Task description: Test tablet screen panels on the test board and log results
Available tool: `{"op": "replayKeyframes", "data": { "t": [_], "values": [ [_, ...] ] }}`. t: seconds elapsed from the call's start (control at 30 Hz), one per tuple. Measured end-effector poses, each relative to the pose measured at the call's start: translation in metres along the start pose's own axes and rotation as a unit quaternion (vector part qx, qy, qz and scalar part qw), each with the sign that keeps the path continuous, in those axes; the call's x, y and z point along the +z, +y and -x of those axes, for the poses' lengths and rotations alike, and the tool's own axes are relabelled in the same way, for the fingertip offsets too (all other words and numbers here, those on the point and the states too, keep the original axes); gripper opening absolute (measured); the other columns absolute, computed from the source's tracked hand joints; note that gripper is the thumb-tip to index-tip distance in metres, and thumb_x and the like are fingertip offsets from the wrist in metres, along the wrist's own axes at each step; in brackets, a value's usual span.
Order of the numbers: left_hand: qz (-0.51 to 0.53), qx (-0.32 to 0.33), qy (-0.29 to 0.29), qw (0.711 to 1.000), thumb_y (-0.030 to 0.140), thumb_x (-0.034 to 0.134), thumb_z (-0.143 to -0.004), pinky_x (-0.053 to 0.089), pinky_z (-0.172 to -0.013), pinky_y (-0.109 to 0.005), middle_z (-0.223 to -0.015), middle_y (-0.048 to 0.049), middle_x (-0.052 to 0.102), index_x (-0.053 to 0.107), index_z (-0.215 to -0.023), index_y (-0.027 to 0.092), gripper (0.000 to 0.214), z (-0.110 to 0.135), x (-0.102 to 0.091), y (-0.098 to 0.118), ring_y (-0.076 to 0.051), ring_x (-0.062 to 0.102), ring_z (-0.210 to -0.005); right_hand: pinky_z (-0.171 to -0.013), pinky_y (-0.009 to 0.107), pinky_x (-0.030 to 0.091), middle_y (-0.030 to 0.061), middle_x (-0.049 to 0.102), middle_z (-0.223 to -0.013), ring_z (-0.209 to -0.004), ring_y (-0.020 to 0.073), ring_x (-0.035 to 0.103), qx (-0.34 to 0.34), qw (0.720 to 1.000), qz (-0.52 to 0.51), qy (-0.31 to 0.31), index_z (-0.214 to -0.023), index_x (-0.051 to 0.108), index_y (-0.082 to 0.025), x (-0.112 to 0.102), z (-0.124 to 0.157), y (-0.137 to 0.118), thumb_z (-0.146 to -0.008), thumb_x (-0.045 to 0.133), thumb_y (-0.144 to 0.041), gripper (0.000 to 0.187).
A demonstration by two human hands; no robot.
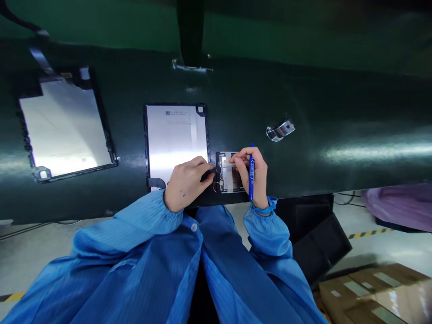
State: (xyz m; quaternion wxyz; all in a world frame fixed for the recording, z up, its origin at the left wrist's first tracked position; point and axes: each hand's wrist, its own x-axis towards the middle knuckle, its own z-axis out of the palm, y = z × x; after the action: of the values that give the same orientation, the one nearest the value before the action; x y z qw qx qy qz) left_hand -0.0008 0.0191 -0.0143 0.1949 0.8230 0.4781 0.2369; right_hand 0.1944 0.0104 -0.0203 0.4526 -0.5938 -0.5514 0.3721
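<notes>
A tablet screen panel [178, 139] with a black frame and silvery back lies face down before me. To its right is a small circuit board [237, 179] with a pale tape strip across it and a short red wire at its left edge. My left hand [186, 183] is closed in a pinch at the board's left side; a dark piece shows between thumb and fingers, its kind unclear. A blue pen [251, 175] is tucked upright in my right hand [257, 173]. The thumb and forefinger of that hand come together over the tape strip on the board.
Another panel [69, 130] lies at the left, a dark strap at its top. A shiny metal clip-like piece [281, 130] sits to the right on the dark green table [313, 108]. Black trays [320, 245] and cardboard boxes [374, 288] stand on the floor at lower right.
</notes>
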Motion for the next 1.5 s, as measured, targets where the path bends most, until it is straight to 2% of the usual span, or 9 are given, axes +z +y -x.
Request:
{"op": "replayKeyframes", "data": {
  "t": [0.23,0.47,0.87,1.13,1.5],
  "values": [
    [0.010,0.018,0.004,1.000,0.020,0.060,-0.090,0.051,-0.056,-0.028,-0.087,-0.0039,0.072,0.073,-0.090,0.016,0.013,0.0019,0.0011,0.0002,-0.015,0.065,-0.064,-0.072,0.028,0.051,-0.0025,0.068,-0.082,-0.076,0.0125,0.066,-0.006,1.000,-0.002,-0.004,-0.091,0.055,-0.024,-0.0008,0.0002,0.0008,-0.094,0.060,-0.029,0.007],
    [0.005,0.006,-0.002,1.000,0.020,0.060,-0.090,0.050,-0.056,-0.027,-0.087,-0.0033,0.072,0.073,-0.090,0.017,0.013,0.0015,-0.0007,0.0006,-0.015,0.065,-0.064,-0.073,0.029,0.051,-0.0025,0.068,-0.082,-0.076,0.0126,0.065,-0.005,1.000,0.001,-0.005,-0.091,0.055,-0.024,-0.0004,0.0004,0.0014,-0.094,0.060,-0.028,0.007],
    [0.029,0.005,0.027,0.999,0.019,0.062,-0.088,0.050,-0.056,-0.023,-0.085,-0.0020,0.072,0.073,-0.089,0.016,0.011,0.0014,-0.0017,0.0040,-0.012,0.064,-0.062,-0.072,0.026,0.051,-0.0033,0.068,-0.083,-0.075,0.0119,0.065,-0.015,1.000,-0.001,-0.009,-0.092,0.056,-0.024,-0.0005,0.0008,0.0034,-0.093,0.060,-0.027,0.006],
    [0.027,0.005,0.026,0.999,0.016,0.065,-0.085,0.048,-0.055,-0.024,-0.082,-0.0013,0.071,0.074,-0.088,0.015,0.009,0.0014,0.0002,0.0027,-0.011,0.061,-0.059,-0.071,0.026,0.051,-0.0037,0.068,-0.083,-0.075,0.0114,0.065,-0.021,1.000,0.004,-0.011,-0.092,0.056,-0.024,-0.0013,0.0012,0.0032,-0.093,0.060,-0.025,0.005],
    [0.032,-0.005,0.008,0.999,0.020,0.060,-0.089,0.049,-0.057,-0.025,-0.085,-0.0022,0.072,0.074,-0.090,0.016,0.015,0.0015,0.0000,0.0014,-0.012,0.062,-0.061,-0.072,0.027,0.052,-0.0034,0.068,-0.083,-0.076,0.0124,0.066,-0.015,1.000,0.007,-0.014,-0.092,0.055,-0.024,-0.0015,0.0011,0.0029,-0.094,0.059,-0.027,0.005]
  ]
}}
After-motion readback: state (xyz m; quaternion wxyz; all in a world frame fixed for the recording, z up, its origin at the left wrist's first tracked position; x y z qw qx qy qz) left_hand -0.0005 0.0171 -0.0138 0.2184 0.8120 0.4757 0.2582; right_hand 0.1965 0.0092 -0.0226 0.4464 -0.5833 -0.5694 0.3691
